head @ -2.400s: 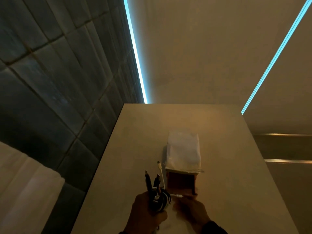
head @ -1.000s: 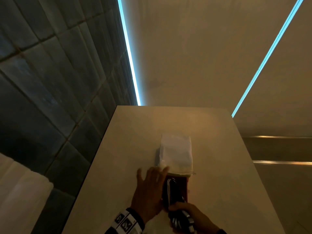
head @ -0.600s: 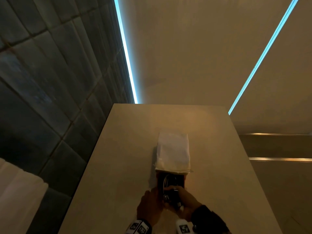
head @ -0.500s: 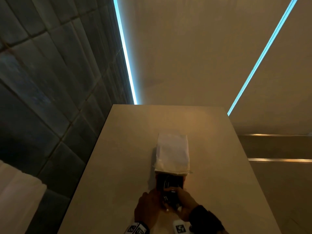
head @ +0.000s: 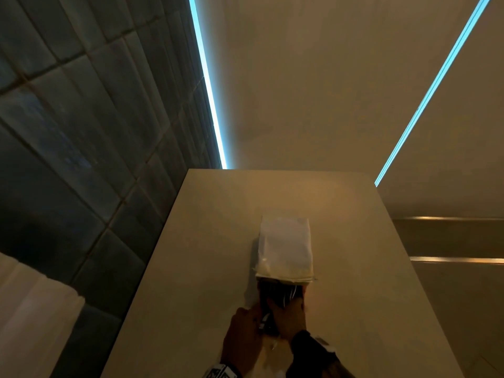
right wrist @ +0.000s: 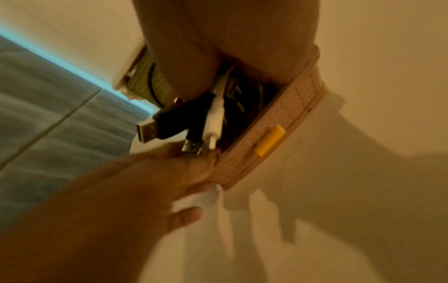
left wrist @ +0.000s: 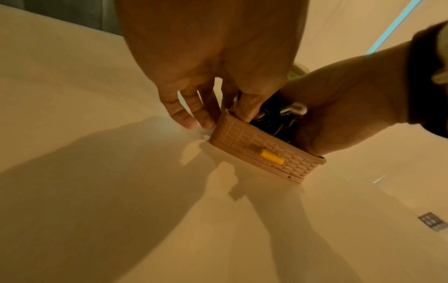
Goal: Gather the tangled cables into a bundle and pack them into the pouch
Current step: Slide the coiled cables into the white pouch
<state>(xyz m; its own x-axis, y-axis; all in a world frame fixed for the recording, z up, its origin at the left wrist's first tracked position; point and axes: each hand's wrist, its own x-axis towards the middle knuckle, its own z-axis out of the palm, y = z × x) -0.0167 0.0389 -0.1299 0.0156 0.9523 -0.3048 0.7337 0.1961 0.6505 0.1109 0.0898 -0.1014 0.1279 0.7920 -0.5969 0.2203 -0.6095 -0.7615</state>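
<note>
Overhead, a pale ceiling with two blue light strips meets a dark tiled wall on the left. Below them a long beige counter runs away from the person, bare on both sides of the pouch, which lies near the counter's middle, well clear of either edge, its white flap thrown back. From the head view the cables are only a dark mass in the pouch's open near end. The wrist views show more: a woven tan rim with a yellow toggle, and black and white USB plugs poking out. The left hand pinches the rim's left corner between thumb and fingers. The right hand reaches into the opening over the cables; how its fingers lie cannot be told.
</note>
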